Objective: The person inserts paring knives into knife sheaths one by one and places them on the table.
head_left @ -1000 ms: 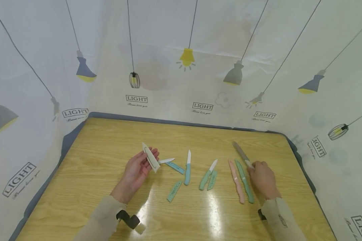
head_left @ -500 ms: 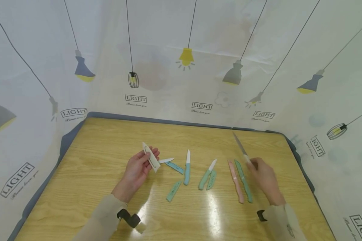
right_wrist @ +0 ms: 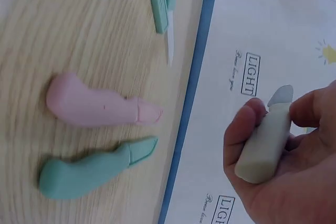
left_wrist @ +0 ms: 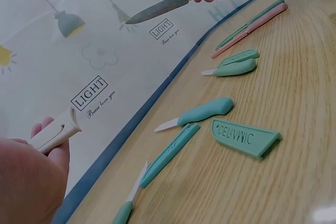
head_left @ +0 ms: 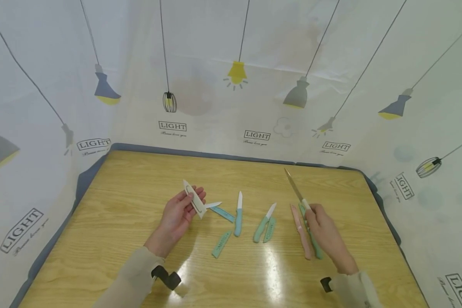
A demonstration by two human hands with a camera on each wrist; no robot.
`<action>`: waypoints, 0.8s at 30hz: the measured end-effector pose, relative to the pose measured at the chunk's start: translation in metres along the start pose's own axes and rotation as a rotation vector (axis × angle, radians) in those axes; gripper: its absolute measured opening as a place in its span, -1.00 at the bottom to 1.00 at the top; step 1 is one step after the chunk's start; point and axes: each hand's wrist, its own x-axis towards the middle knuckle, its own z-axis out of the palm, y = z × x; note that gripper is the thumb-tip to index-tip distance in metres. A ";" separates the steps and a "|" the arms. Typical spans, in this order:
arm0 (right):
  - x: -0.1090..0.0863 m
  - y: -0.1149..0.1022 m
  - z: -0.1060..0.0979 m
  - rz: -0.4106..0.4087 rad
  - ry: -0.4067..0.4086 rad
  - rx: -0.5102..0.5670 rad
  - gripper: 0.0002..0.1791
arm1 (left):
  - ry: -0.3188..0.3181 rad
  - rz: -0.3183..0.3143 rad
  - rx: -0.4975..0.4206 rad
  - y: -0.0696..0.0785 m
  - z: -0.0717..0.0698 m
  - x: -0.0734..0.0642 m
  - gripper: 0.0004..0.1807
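Note:
My left hand point(head_left: 177, 218) holds a white knife sheath point(head_left: 194, 200) with the thumb on top, above the table's left half. My right hand point(head_left: 327, 233) grips the white handle of a knife point(head_left: 294, 183), its bare blade pointing away and leftward. The knife is raised off the table, plain in the left wrist view. Under the right hand lie a pink sheathed knife point(head_left: 301, 233) and a green sheathed knife point(right_wrist: 89, 169), partly covered by that hand in the head view. A small knife point(left_wrist: 129, 198) lies near the left hand, its handle mostly hidden in the head view.
On the wooden table point(head_left: 138, 265), a blue knife point(head_left: 238, 220) and blue sheath point(head_left: 222, 214) lie mid-left. A green sheath point(head_left: 221, 244) is nearer me. Right of them, a green knife point(head_left: 260, 230) rests beside its sheath point(head_left: 270, 230). Printed cloth walls point(head_left: 200, 51) border the table.
My right hand has lifted the white-handled knife from the table and carried it left, over the green sheathed knife. The left hand, still holding the sheath, has barely shifted.

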 end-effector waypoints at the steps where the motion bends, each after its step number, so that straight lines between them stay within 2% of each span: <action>1: -0.001 -0.002 0.002 -0.004 0.002 0.005 -0.54 | -0.002 0.006 -0.001 0.000 0.000 0.000 -0.50; 6: -0.006 -0.007 0.007 -0.058 0.003 0.009 -0.53 | 0.006 0.030 -0.025 -0.002 0.002 -0.001 -0.65; 9: -0.008 -0.012 0.009 -0.100 0.007 0.026 -0.59 | 0.016 0.029 -0.053 -0.003 0.003 -0.001 -0.72; 17: -0.018 -0.028 0.020 -0.125 -0.039 0.128 -0.64 | 0.028 0.034 -0.048 -0.005 0.006 0.000 -0.70; 24: -0.021 -0.040 0.036 -0.208 -0.053 0.119 -0.72 | 0.038 0.032 -0.069 -0.007 0.012 0.002 -0.73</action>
